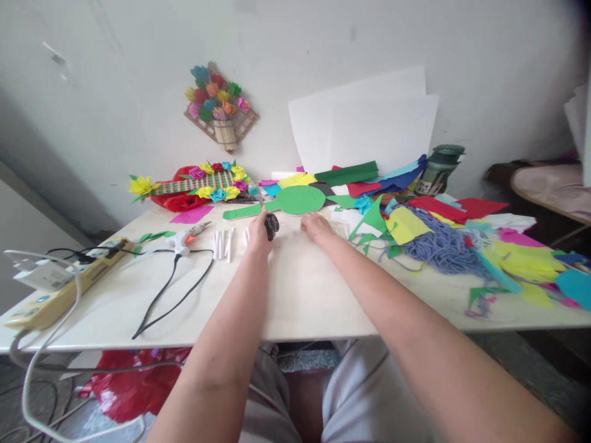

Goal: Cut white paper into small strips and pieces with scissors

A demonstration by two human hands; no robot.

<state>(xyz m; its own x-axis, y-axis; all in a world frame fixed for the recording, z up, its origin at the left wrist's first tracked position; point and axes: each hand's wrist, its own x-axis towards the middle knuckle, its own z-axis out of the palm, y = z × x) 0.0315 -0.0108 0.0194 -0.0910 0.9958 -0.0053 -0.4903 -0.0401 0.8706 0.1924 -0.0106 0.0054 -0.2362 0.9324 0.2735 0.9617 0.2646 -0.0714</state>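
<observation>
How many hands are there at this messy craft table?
2. The left hand holds black-handled scissors; the right hand is at the near side of the round green piece. No other hands show.

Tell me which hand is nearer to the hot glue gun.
Left. The left hand is to the right of the hot glue gun, with white sticks between them; the right hand is farther right, beyond the left hand.

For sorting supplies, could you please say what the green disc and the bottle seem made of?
Green disc: probably card or thin foam, matte, judging by its flat, even face. Bottle: glossy plastic or glass, perhaps, given its pale highlights.
</observation>
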